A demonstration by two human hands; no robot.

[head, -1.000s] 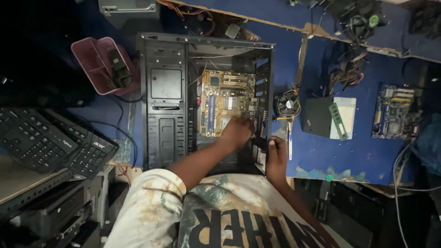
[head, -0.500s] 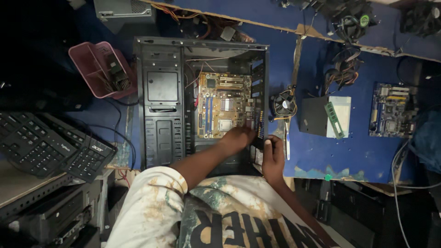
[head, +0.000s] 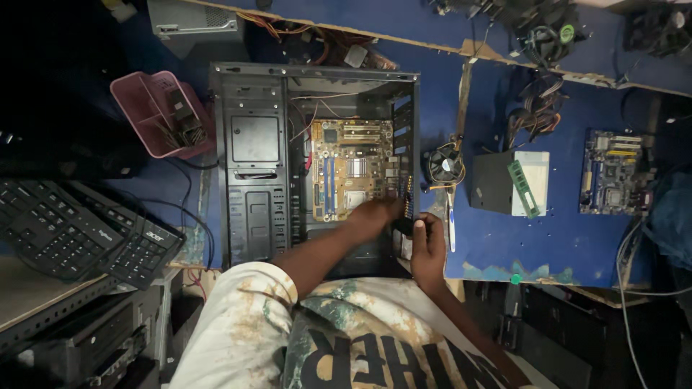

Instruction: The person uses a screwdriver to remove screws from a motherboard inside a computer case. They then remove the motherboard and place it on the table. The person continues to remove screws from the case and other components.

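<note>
Over the last second the left hand (head: 371, 215) has slid from the middle of the yellow circuit board (head: 351, 169) down to its near right corner, close to the rear wall of the open computer case (head: 249, 162). The right hand (head: 427, 241) has stayed at that same near right corner of the case, just outside the wall. The two hands now sit almost together, and the work has narrowed to that one corner of the board.

The left hand lies palm down with fingers curled over the board's edge; I cannot tell whether it grips anything. The right hand is closed around a small dark object (head: 404, 226) that rests against the case wall; what it is stays too dark to tell.

The case lies on its side on the blue table (head: 562, 238), open side up, with the board still inside it and thin red and white wires (head: 311, 119) hanging above the board.

To the right of the case, a round cooling fan (head: 442, 164) lies just beside the rear wall, with a dark box (head: 508, 184) and a green memory stick (head: 524, 189) further right, and a second circuit board (head: 611, 173) at the far right. A pink basket (head: 148, 119) sits to the left, and two black keyboards (head: 79, 234) lie at the near left. The rear wall stands between the two hands.
</note>
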